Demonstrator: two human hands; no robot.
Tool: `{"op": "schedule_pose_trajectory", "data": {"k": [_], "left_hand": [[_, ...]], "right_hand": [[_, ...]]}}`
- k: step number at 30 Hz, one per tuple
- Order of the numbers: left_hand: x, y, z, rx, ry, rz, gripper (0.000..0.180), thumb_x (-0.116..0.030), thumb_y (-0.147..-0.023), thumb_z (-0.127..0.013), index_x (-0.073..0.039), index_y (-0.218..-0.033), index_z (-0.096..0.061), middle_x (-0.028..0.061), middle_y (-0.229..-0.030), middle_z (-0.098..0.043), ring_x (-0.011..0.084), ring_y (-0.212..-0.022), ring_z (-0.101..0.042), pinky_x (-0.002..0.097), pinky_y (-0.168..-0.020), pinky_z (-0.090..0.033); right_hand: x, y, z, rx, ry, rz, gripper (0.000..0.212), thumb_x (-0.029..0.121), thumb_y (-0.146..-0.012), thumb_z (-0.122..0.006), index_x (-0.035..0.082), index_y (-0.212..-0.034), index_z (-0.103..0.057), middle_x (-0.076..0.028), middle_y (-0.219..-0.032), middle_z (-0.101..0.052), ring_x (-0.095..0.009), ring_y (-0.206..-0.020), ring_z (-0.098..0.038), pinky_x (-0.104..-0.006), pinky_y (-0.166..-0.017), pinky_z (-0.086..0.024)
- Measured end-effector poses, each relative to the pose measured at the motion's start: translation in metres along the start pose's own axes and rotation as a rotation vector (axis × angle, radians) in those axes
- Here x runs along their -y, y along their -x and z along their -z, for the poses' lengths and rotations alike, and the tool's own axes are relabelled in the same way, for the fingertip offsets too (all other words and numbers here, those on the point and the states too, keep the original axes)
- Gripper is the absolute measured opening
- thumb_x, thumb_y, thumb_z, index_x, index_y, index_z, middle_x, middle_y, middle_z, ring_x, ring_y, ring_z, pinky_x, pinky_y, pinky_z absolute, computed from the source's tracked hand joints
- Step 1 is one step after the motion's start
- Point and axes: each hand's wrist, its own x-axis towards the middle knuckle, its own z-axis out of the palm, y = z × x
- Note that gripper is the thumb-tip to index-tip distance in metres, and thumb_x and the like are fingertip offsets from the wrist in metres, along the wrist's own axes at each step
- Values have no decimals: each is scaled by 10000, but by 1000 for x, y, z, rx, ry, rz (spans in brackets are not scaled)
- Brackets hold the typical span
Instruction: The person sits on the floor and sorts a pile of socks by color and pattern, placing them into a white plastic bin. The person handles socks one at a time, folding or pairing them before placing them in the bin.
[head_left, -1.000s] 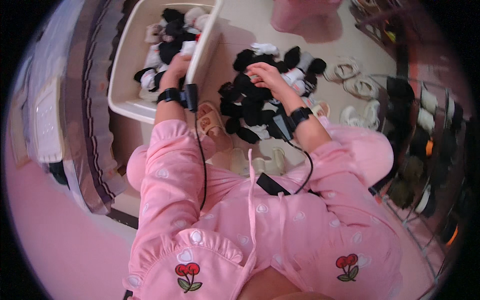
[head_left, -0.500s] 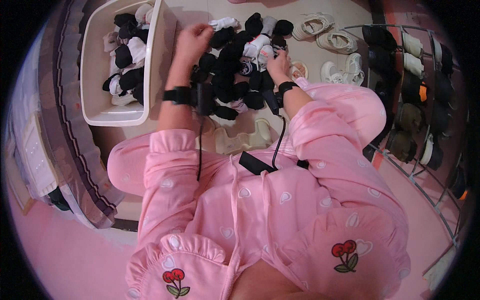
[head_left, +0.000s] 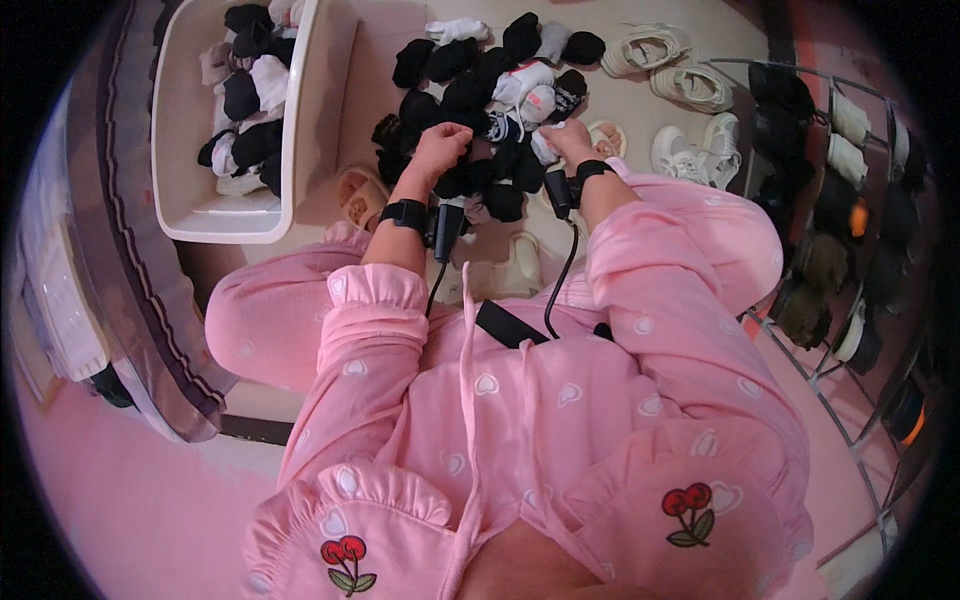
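A heap of rolled socks [head_left: 470, 90], mostly black with some white and grey, lies on the floor in front of me. My left hand [head_left: 441, 148] is over the near left part of the heap, its fingers pinched together; what they hold, if anything, is hidden. On the heap's right side, my right hand [head_left: 572, 140] grips a white sock [head_left: 545, 146] between thumb and fingers. Between the hands lie a striped dark sock [head_left: 500, 127] and several black ones.
A white plastic tub [head_left: 285, 200] with more rolled socks stands at the left. Pale shoes [head_left: 690, 85] and white sneakers [head_left: 700, 150] sit right of the heap. A metal shoe rack [head_left: 830, 75] lines the right. Slippers [head_left: 358, 195] lie near my legs.
My left hand has moved right and nearer to me, from the heap's far left edge. A black sock bundle now shows there. My right hand has come slightly nearer, and a white sock shows in it.
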Motion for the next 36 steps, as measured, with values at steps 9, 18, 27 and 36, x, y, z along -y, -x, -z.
{"op": "schedule_pose_trajectory", "data": {"k": [9,18,27,36], "left_hand": [[-2,8,0,45,119,51,333,-325,-877,-615,-135,-1149,-593,17,-1042,-611,160,-970,-579,332,-797,-476],[-23,42,12,465,880,-140,503,-463,-902,-573,-75,-1215,-511,91,-1040,-625,242,-938,-632,351,-769,-579],[-57,86,49,79,1038,-362,303,-376,-927,-575,-104,-1039,-505,33,-782,-571,132,-600,-530,237,-493,-456],[-46,119,145,9,1612,-907,714,-516,-878,-573,52,-1276,-399,237,-1239,-501,328,-1128,-538,455,-959,-470]], "right_hand": [[38,16,11,238,-62,332,221,243,-762,-738,48,-824,-656,-44,-671,-616,-151,-587,-567,-298,-532,-448],[136,87,50,684,-668,370,198,343,-860,-670,150,-897,-646,66,-814,-594,-48,-696,-512,-200,-616,-408],[191,130,47,617,-931,552,370,456,-962,-462,117,-874,-579,38,-668,-512,-66,-524,-426,-223,-486,-342],[167,97,17,499,-711,465,403,438,-959,-446,74,-868,-593,20,-673,-516,-58,-518,-440,-223,-481,-395]]}}
